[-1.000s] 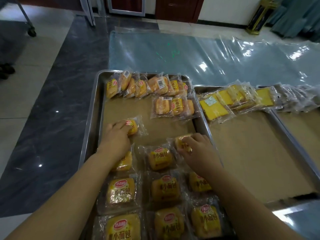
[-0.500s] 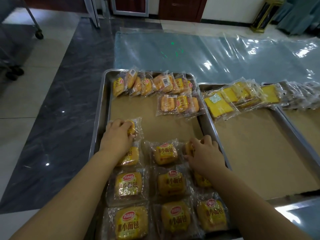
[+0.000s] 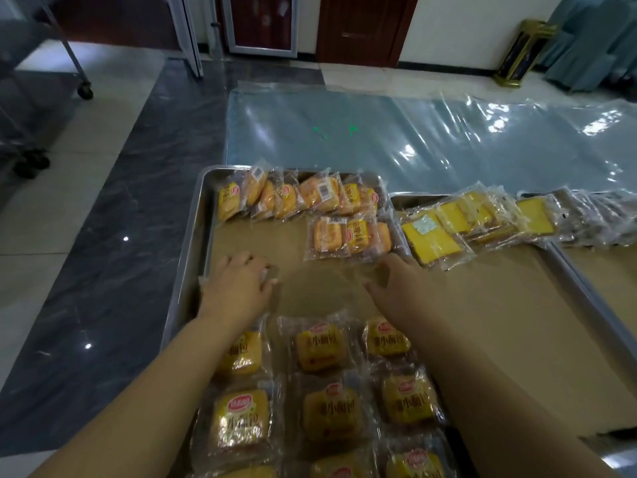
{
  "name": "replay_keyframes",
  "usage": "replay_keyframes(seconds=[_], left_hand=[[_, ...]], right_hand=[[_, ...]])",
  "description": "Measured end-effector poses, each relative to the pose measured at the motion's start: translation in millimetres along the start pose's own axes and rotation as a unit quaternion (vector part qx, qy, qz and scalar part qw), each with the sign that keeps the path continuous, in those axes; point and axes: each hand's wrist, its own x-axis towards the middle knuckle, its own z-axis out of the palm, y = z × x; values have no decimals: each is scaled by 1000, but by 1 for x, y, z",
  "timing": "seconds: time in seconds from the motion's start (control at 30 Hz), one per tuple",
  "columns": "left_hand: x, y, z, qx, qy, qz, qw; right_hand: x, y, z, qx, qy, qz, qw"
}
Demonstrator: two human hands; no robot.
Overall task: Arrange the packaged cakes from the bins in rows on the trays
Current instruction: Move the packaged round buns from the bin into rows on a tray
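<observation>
Left hand (image 3: 238, 282) cupped a cake (image 3: 266, 273), right hand (image 3: 396, 288) spread empty, and I feared my reaching forearm (image 3: 482, 391) would scuff the near rows (image 3: 320, 346).

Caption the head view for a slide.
Left hand holds a packaged cake on the steel tray; open right hand reaches toward the far pile.

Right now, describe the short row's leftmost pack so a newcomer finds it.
Find the left steel tray. Beneath its far row lies a short row of three cake packs; take the leftmost pack. It shows a white barcode strip, while the pack beside it shows a red logo.
</observation>
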Motion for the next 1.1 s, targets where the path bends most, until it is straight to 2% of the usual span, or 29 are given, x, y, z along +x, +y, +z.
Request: replay_keyframes(seconds=[0.2,0.33,0.47,0.6,0.73,0.9,1.1], left_hand=[[57,40,24,-15,-82,103,991],[76,59,44,-49,-114,118,985],[86,58,59,-15,-155,114,981],[89,57,61,-39,-101,101,989],[82,56,53,-114,-89,54,988],[63,47,31,-186,45,28,981],[45,32,13,-255,30,-51,965]], right_hand=[[54,-1,1,63,0,9,998],[79,4,10,42,-38,7,998],[87,9,19,22,-36,0,999],[87,13,20,44,-6,-11,999],[85,14,18,73,-1,-11,997],[76,13,16,130,15,-30,991],[59,6,10,153,40,-55,986]])
